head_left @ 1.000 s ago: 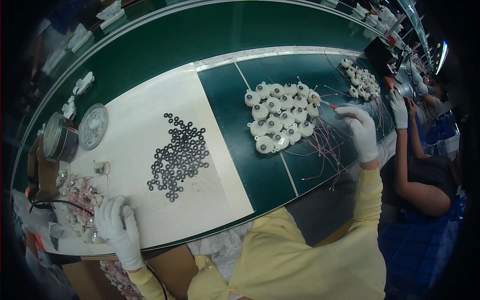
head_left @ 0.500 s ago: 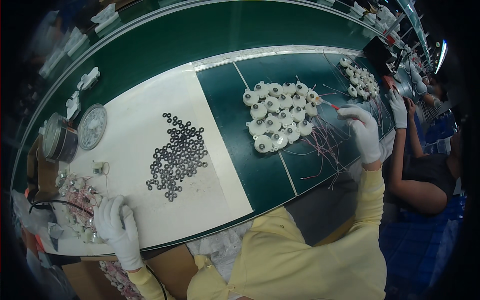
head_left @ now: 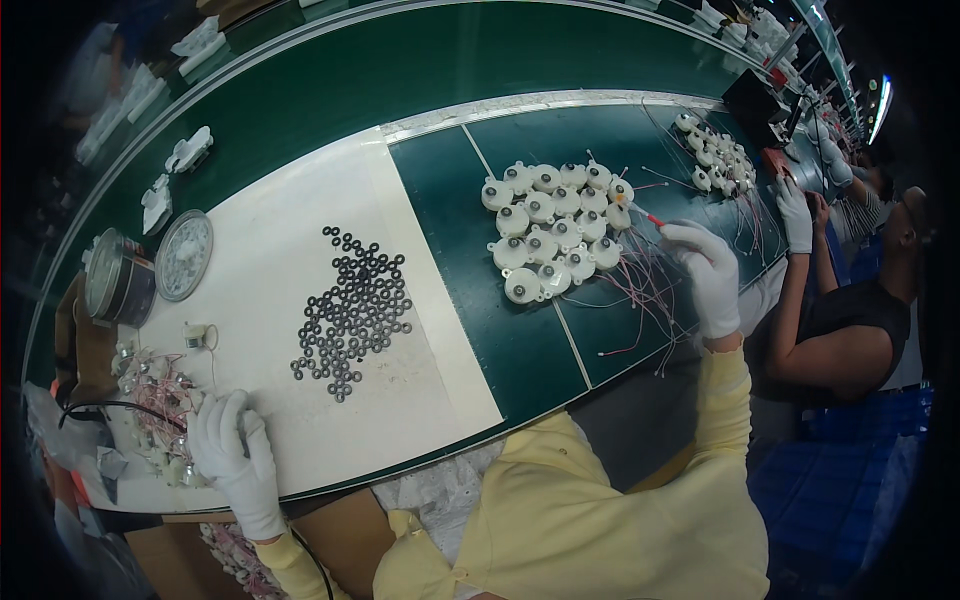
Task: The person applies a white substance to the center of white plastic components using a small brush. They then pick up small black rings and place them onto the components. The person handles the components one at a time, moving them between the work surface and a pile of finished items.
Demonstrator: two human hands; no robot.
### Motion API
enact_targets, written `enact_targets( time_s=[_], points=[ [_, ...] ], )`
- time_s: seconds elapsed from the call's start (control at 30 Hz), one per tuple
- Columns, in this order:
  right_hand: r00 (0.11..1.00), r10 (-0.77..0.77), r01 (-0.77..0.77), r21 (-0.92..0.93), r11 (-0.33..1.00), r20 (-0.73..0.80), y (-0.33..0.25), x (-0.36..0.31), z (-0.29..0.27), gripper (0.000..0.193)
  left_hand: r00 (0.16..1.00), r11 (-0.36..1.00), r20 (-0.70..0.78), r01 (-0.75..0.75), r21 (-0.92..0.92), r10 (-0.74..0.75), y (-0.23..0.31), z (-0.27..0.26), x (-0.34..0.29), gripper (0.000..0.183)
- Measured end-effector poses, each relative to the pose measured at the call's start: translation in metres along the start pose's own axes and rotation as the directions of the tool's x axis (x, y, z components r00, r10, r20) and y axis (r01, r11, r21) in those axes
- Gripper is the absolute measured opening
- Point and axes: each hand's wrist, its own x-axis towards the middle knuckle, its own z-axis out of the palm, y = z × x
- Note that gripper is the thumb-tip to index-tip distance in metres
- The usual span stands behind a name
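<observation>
My right hand (head_left: pixel 706 275), in a white glove, pinches a thin red-handled tool (head_left: pixel 654 219) with a pale front part. Its tip meets a round white part at the upper right of a cluster of white motor housings (head_left: pixel 541 208). Each housing has a dark centre, and pink and white wires (head_left: pixel 640 290) trail from the cluster below my right hand. On the left, my gloved left hand (head_left: pixel 232 450) lies at the edge of a heap of small wired parts (head_left: pixel 160 405), fingers loosely spread. A black cable (head_left: pixel 125 404) runs up to it; what lies under the palm is hidden.
Many dark rings (head_left: pixel 355 305) lie on the white board (head_left: pixel 290 220). A tin (head_left: pixel 118 275) and a round lid (head_left: pixel 185 255) stand at the left. Another housing group (head_left: pixel 722 158) sits at the far right, near a co-worker's gloved hand (head_left: pixel 795 215). White pieces (head_left: pixel 188 150) are on the green belt.
My right hand and the red-handled tool have shifted slightly left, the tip moving onto the upper-right housing. My left hand stays put. White pieces on the belt have moved right.
</observation>
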Motion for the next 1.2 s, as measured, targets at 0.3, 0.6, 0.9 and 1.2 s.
enact_targets(
  time_s=[0.3, 0.6, 0.9, 1.2],
  points=[
    [1.000, -0.029, 0.029, 0.000, 1.000, -0.007, 0.012, -0.003, 0.004, 0.036, 0.999, 1.000, 0.027, 0.016, -0.021, -0.016, 0.000, -0.001, 0.000, 0.025],
    [0.996, 0.068, -0.069, -0.001, 0.998, -0.048, 0.009, -0.006, -0.006, 0.036, 1.000, 1.000, -0.001, -0.004, 0.000, 0.004, -0.001, 0.000, 0.000, 0.029],
    [0.965, 0.254, -0.248, 0.103, 0.963, -0.056, -0.010, 0.003, -0.007, 0.034, 1.000, 1.000, -0.009, -0.004, -0.002, 0.004, 0.002, -0.001, 0.002, 0.029],
    [0.967, 0.253, -0.249, 0.090, 0.964, -0.031, -0.014, 0.001, -0.007, 0.034, 1.000, 1.000, 0.022, 0.009, -0.017, -0.009, 0.000, -0.001, 0.000, 0.023]
  ],
)
